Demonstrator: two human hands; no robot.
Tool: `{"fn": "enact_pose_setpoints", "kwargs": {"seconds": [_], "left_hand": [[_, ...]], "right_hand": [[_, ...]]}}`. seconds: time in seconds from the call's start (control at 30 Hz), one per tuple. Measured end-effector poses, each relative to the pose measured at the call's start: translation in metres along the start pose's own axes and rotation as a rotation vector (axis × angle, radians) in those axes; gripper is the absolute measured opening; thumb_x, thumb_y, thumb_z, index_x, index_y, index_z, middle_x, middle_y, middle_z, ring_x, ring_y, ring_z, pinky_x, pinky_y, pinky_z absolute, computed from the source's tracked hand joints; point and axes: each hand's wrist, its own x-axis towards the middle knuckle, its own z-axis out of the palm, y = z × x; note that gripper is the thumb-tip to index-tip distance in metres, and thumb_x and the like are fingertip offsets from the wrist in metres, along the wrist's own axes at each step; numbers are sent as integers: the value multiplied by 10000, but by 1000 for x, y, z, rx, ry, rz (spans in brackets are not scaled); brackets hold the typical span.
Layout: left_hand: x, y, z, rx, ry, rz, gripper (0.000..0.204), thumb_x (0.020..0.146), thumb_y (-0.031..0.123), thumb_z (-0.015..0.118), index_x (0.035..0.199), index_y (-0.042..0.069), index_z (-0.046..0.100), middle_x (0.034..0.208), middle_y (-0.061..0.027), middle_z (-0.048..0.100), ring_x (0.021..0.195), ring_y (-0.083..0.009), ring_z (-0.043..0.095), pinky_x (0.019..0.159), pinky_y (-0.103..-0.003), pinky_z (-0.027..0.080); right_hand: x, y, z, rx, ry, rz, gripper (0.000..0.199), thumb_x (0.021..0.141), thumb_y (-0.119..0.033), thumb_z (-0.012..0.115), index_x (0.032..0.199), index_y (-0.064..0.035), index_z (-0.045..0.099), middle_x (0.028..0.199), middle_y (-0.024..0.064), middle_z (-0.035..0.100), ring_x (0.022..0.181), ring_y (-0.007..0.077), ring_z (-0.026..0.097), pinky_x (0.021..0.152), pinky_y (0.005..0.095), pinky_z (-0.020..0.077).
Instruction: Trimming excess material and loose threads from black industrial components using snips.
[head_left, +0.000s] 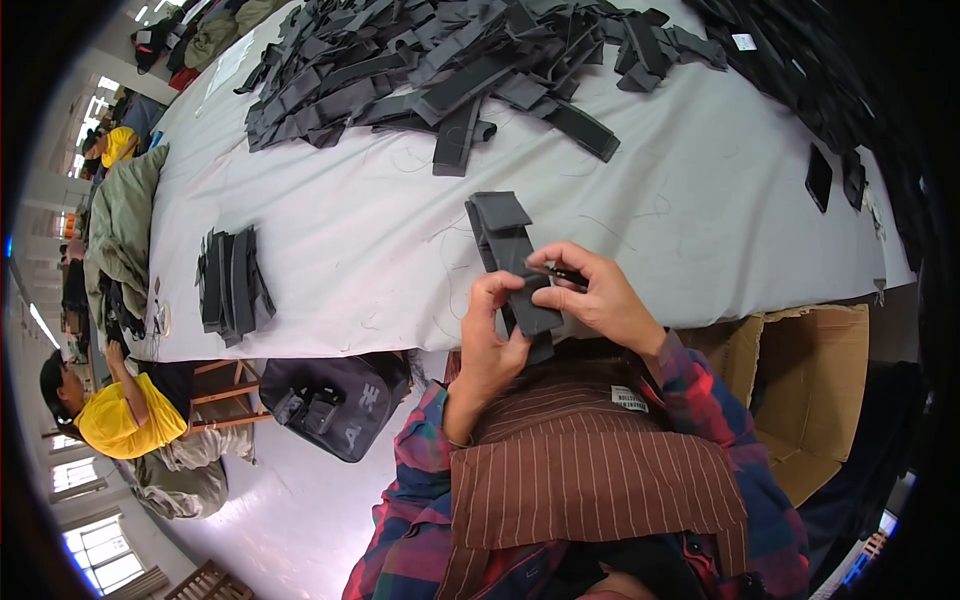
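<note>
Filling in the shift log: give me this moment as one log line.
left hand: grips dark fabric strap piece | right hand: holds small dark tool on it | small stack left | big pile far side of table

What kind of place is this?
Probably a sewing or garment workshop: a long white table carries a big heap of dark fabric pieces, both hands hold one such piece, and a cardboard box stands beside it.

Around the table

On the table (680, 210), a big heap of fabric pieces (450, 70) lies at the far side. A small stack (233, 283) sits near its left end. A cardboard box (810, 390) stands below its right edge.
</note>
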Motion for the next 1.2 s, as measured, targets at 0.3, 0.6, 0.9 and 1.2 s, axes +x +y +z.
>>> {"fn": "enact_pose_setpoints", "kwargs": {"seconds": [0.3,0.6,0.9,1.2], "left_hand": [[7,-13,-18,-259,-68,-316,229,878,66,583,1088,6,514,1065,-65,581,981,-145,557,877,-267,428],[7,15,-8,-834,17,-505,210,927,83,554,1117,-9,543,1059,-69,613,933,-109,589,826,-255,480],[6,14,-7,-641,11,-434,217,898,-25,568,1112,-43,547,1086,-87,604,912,-108,590,785,-249,501],[7,26,-6,-689,-41,-526,185,888,-41,574,1073,-38,576,1035,-52,606,877,-86,583,765,-230,499]], "right_hand": [[-10,-7,14,-110,14,-318,212,687,116,596,844,-20,640,699,68,592,610,173,562,578,271,431],[-12,-8,6,-399,-7,-420,216,672,-22,704,881,-53,659,752,67,629,691,213,598,617,312,446],[-9,-11,-5,-517,262,-243,176,770,-208,717,902,-104,661,798,33,648,692,233,584,641,349,427],[-7,-10,-5,-616,269,-352,135,756,-187,722,842,-110,651,755,14,636,688,223,568,648,345,390]]}}
